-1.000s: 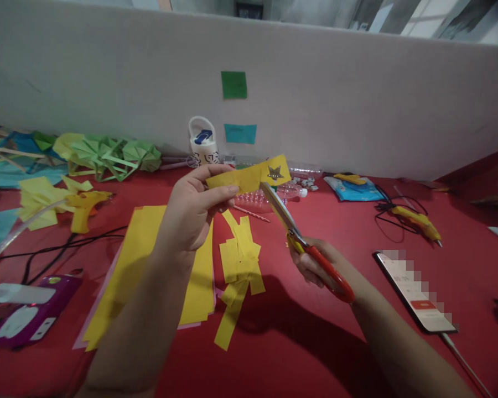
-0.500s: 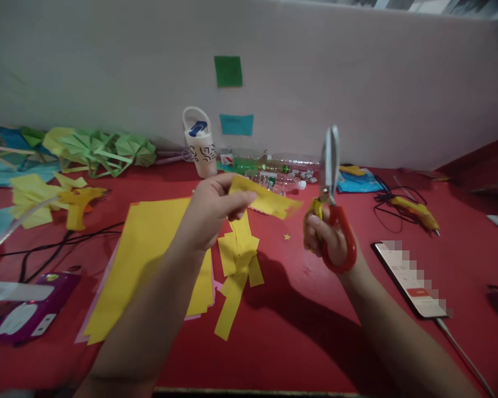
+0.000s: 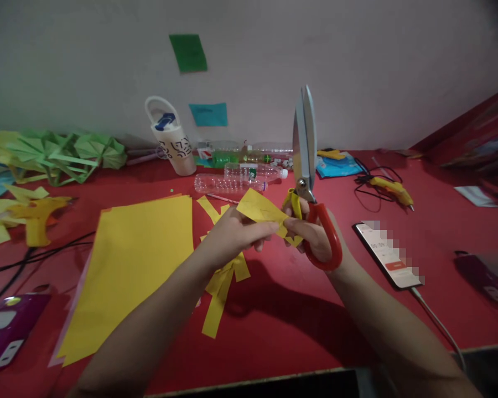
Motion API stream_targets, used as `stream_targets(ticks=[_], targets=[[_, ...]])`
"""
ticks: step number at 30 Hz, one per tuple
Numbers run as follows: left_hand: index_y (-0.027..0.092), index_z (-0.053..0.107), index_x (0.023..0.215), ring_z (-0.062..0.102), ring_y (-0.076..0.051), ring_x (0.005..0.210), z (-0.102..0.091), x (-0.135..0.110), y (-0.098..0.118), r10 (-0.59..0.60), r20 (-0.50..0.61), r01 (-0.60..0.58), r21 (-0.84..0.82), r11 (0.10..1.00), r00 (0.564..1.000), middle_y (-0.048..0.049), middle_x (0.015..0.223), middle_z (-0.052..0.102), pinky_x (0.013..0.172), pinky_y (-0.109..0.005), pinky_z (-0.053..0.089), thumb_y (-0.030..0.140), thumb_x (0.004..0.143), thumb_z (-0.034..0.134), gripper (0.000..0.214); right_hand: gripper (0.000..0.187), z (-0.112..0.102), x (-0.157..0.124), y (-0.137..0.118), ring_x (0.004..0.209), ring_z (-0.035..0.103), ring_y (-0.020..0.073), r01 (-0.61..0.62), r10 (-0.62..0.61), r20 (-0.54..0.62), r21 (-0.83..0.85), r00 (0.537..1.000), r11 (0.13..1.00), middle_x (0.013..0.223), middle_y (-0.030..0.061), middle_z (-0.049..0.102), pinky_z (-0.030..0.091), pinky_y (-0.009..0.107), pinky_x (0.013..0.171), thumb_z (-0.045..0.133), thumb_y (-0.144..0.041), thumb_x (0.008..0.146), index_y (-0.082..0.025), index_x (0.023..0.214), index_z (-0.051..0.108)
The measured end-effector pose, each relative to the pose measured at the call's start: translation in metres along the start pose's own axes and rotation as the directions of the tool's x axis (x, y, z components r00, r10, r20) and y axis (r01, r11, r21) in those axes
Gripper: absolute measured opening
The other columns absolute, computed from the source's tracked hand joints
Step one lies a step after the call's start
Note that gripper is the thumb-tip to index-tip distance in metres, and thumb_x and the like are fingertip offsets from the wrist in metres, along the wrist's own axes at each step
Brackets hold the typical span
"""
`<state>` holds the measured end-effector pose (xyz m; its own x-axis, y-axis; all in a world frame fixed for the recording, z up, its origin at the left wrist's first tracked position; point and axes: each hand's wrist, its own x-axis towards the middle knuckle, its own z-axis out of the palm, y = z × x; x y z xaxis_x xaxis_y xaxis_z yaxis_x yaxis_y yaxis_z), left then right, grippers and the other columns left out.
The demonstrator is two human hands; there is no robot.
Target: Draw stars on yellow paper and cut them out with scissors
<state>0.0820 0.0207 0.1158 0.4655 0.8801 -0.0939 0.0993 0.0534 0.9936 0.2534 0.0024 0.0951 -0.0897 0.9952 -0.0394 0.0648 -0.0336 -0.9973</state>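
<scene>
My left hand [image 3: 232, 235] pinches a yellow paper strip [image 3: 259, 209] above the red table [image 3: 274, 315]. My right hand [image 3: 311, 235] grips red-handled scissors [image 3: 311, 182] with the closed blades pointing straight up. Its fingertips also touch the right end of the strip, so both hands meet on the paper. Below my hands lie several cut yellow strips [image 3: 219, 287] and a stack of yellow paper sheets [image 3: 133, 260].
A phone [image 3: 388, 254] on a cable lies right of my hands. Plastic bottles [image 3: 232, 179], a white cup [image 3: 176, 146] and a yellow glue gun [image 3: 390, 189] stand further back. Green folded paper [image 3: 58, 155] and another glue gun [image 3: 37, 218] sit left; purple devices at both edges.
The scissors left the strip and swung upright with blades shut. My right hand moved in to touch the strip's end. A small star piece dropped to the table half a second ago.
</scene>
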Motion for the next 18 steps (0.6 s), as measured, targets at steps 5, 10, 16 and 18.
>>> stream_targets(ticks=[5, 10, 16, 18], targets=[[0.019, 0.057, 0.054, 0.045, -0.008, 0.043, 0.004, -0.001, 0.001, 0.037, -0.134, -0.041, -0.025, 0.999, 0.990, 0.0037, 0.048, 0.052, 0.045, -0.023, 0.035, 0.025, 0.071, 0.064, 0.019, 0.035, -0.004, -0.004, 0.007, 0.035, 0.040, 0.0075, 0.098, -0.098, -0.029, -0.009, 0.995, 0.995, 0.050, -0.0078, 0.046, 0.031, 0.021, 0.033, 0.069, -0.052, 0.077, -0.023, 0.077, 0.051], [0.019, 0.056, 0.049, 0.045, -0.007, 0.038, -0.016, 0.003, 0.000, 0.140, -0.458, -0.198, -0.081, 0.977, 0.878, 0.0024, 0.044, 0.053, 0.040, -0.022, 0.033, 0.030, 0.076, 0.064, 0.030, 0.052, -0.013, -0.009, 0.013, 0.039, 0.035, 0.0060, 0.195, -0.201, 0.181, 0.051, 0.963, 0.979, 0.060, -0.0061, 0.049, 0.038, 0.025, 0.042, 0.060, -0.073, 0.081, -0.021, 0.085, 0.056], [0.018, 0.060, 0.057, 0.057, -0.009, 0.044, -0.035, 0.004, 0.009, 0.168, -0.603, -0.355, -0.206, 0.912, 0.780, 0.0010, 0.052, 0.062, 0.044, -0.021, 0.042, 0.031, 0.072, 0.067, 0.022, 0.047, -0.001, -0.007, 0.007, 0.046, 0.037, 0.0082, 0.106, -0.039, 0.506, -0.104, 0.862, 0.989, 0.056, -0.0057, 0.046, 0.031, 0.024, 0.043, 0.062, -0.066, 0.084, -0.022, 0.074, 0.049], [0.017, 0.063, 0.061, 0.058, -0.010, 0.045, -0.037, 0.004, 0.011, 0.181, -0.639, -0.403, -0.220, 0.889, 0.748, 0.0018, 0.053, 0.063, 0.045, -0.021, 0.044, 0.029, 0.069, 0.070, 0.017, 0.043, 0.002, -0.006, 0.007, 0.047, 0.037, 0.0086, 0.088, 0.002, 0.509, -0.153, 0.861, 0.984, 0.056, -0.0052, 0.045, 0.028, 0.024, 0.042, 0.061, -0.060, 0.086, -0.022, 0.072, 0.047]])
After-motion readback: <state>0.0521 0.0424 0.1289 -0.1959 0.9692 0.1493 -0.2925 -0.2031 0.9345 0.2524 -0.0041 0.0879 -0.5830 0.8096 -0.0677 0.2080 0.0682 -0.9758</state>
